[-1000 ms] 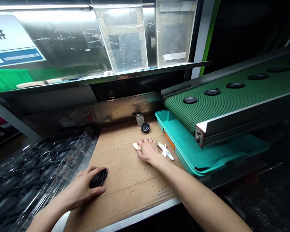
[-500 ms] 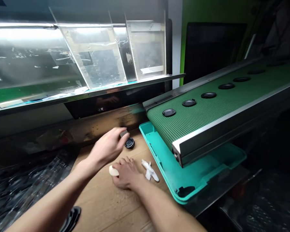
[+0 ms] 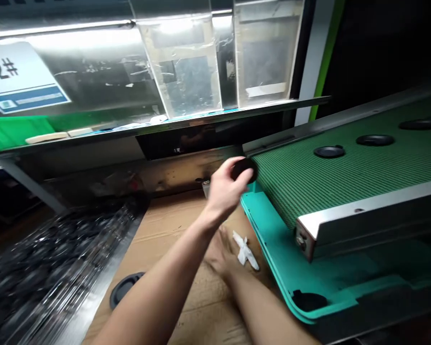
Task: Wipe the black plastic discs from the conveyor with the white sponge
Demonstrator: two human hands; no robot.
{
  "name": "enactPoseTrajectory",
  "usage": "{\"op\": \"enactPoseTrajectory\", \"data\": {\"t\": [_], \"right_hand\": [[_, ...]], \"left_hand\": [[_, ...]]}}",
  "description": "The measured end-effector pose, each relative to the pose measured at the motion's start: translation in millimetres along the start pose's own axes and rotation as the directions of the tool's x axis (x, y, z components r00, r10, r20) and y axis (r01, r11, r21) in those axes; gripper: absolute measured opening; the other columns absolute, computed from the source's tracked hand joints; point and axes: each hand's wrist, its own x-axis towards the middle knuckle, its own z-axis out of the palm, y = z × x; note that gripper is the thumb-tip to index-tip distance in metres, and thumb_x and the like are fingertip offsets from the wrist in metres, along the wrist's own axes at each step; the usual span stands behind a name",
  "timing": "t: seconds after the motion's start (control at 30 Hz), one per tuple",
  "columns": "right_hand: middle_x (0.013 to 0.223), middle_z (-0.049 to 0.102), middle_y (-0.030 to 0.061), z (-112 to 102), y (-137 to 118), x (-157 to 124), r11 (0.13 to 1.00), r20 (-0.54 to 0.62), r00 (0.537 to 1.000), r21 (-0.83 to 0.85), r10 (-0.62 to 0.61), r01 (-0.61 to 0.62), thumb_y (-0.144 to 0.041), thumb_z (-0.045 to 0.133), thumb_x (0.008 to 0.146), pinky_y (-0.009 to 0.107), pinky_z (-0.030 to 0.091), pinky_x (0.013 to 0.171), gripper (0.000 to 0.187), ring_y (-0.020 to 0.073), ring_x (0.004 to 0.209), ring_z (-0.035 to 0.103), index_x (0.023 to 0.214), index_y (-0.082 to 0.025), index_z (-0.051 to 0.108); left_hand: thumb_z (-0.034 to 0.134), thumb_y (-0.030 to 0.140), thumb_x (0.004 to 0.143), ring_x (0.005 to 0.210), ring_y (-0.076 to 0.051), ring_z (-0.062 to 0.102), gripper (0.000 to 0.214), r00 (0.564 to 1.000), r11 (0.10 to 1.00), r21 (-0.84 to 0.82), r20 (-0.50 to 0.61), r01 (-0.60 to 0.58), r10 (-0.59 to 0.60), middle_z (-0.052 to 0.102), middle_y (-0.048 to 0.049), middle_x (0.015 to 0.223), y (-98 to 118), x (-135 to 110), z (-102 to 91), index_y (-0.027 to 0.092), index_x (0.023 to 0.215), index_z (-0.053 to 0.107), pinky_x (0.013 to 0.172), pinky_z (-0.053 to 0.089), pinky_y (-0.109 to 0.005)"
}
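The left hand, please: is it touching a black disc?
Touching: the head view shows the left hand gripping a black disc, thumb across its face.

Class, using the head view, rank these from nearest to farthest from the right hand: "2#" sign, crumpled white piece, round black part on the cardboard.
From the right hand:
1. crumpled white piece: just to its right
2. round black part: left, on the cardboard
3. "2#" sign: upper left

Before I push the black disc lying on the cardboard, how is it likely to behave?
The black disc is probably stiff, as its visible rim shows a round curve. It looks shallow, so likely light. Lying on the cardboard, it would probably slide rather than roll.
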Motion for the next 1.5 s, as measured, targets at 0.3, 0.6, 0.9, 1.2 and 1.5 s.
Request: {"op": "enactPoseTrajectory", "data": {"t": [0.3, 0.6, 0.9, 1.2, 1.5], "right_hand": [[0.114, 0.058, 0.0109, -3, -31, -8, 0.929, -0.337, 0.941, 0.343, -0.018, 0.141, -0.042, 0.055, 0.092, 0.039, 0.047, 0.093, 0.038, 0.0254, 0.105, 0.053, 0.125, -0.023, 0.061], [0.126, 0.051, 0.0158, 22, -51, -20, 0.972, -0.157, 0.960, 0.003, -0.233, 0.236, -0.034, 0.040, 0.099, 0.047, 0.045, 0.091, 0.040, 0.0290, 0.105, 0.047, 0.131, -0.020, 0.059], [0.124, 0.055, 0.0123, 16, -55, -12, 0.991, -0.098, 0.986, -0.035, -0.134, 0.131, -0.029, 0.036, 0.099, 0.042, 0.043, 0.091, 0.038, 0.0265, 0.101, 0.048, 0.125, -0.020, 0.063], [0.117, 0.059, 0.0109, 11, -36, 1, 0.993, -0.236, 0.969, 0.083, -0.067, 0.089, -0.033, 0.052, 0.092, 0.041, 0.044, 0.093, 0.030, 0.0261, 0.105, 0.051, 0.115, -0.021, 0.066], [0.111, 0.067, 0.0075, 0, -27, -7, 0.937, 0.000, 1.000, 0.348, 0.014, -0.013, -0.037, 0.061, 0.085, 0.035, 0.049, 0.088, 0.040, 0.0225, 0.099, 0.063, 0.122, -0.022, 0.059]], "left_hand": [[0.067, 0.022, 0.078, 0.057, -0.010, 0.057, 0.011, 0.775, 0.725, -0.597, -0.258, 0.342, -0.577, 0.064, -0.0015, 0.070, -73, -128, -153.8, 0.014, 0.086, 0.066, 0.051, 0.043, -0.019], [0.038, 0.041, 0.096, 0.104, -0.026, 0.066, 0.043, 0.786, 0.410, -0.832, 0.049, 0.373, -0.616, 0.069, -0.0173, 0.108, -74, -127, -165.3, 0.009, 0.105, 0.065, 0.099, 0.048, -0.039], [0.039, 0.032, 0.098, 0.105, -0.022, 0.065, 0.035, 0.769, 0.450, -0.819, -0.018, 0.355, -0.639, 0.070, -0.0148, 0.110, -85, -124, -162.9, 0.010, 0.105, 0.065, 0.100, 0.049, -0.035], [0.040, 0.028, 0.097, 0.097, -0.021, 0.066, 0.030, 0.766, 0.509, -0.820, -0.144, 0.262, -0.627, 0.070, -0.0125, 0.101, -86, -120, -172.6, 0.011, 0.098, 0.065, 0.093, 0.053, -0.039], [0.041, 0.032, 0.097, 0.103, -0.025, 0.066, 0.031, 0.799, 0.527, -0.801, -0.108, 0.282, -0.591, 0.068, -0.0164, 0.113, -86, -121, -171.8, 0.010, 0.103, 0.062, 0.092, 0.053, -0.040]]}}
